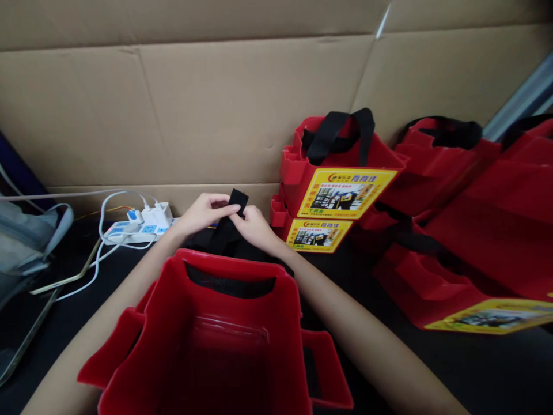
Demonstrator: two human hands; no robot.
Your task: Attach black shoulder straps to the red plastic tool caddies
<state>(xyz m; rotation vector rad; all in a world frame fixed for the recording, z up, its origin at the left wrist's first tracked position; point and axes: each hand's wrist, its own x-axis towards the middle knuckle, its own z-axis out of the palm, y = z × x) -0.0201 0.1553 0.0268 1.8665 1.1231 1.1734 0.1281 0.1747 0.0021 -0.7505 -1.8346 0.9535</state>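
Right in front of me stands a red plastic tool box (228, 340), its open top facing me, with a slot in its far wall. Beyond that wall, my left hand (207, 212) and my right hand (254, 226) meet at a black webbing strap (237, 203). Both hands pinch it between thumb and fingers, and its end sticks up between them. More black strap lies bunched under the hands, behind the box. My forearms pass on either side of the box.
Stacked red tool boxes (298, 138) with black handles and yellow labels (345, 193) stand at right. More red boxes (466, 230) lie farther right. A power strip (140, 230) with chargers and white cables sits left, near a grey bag (26, 242) and a phone (26, 340). Cardboard (194, 115) lines the back.
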